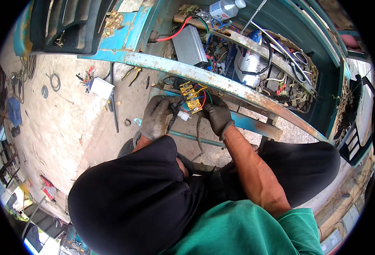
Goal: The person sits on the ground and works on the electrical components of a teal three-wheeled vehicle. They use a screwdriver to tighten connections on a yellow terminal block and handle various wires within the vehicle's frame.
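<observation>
Concrete floor [47,123] spreads left of the block, strewn with loose gear. Farthest left of the block lies a wire coil [55,81]; nearer to it, a white box [102,88] with wires at one end, then pliers [132,75], probably put down there to stay within reach.

Just left of the block, the left hand [155,117], gloved in grey, has its fingers drawn together on a black cable [172,120], perhaps to keep it steady. A white plug [183,115] hangs at the block's lower left corner.

The yellow block [191,98] itself sits between the two hands, on the person's side of a rusty rail [174,67], tilted with its screws facing up, which likely keeps the terminals in sight. A silver box [190,44] lies beyond it, across the rail. A red wire [204,98] curves along the block's right side.

Right of the block, close against it, the right hand [218,115], also gloved, has curled fingers; whether they pinch a wire or support the block's edge, I cannot tell. Scissors [298,68] lie well right of the block, beyond the rail.
</observation>
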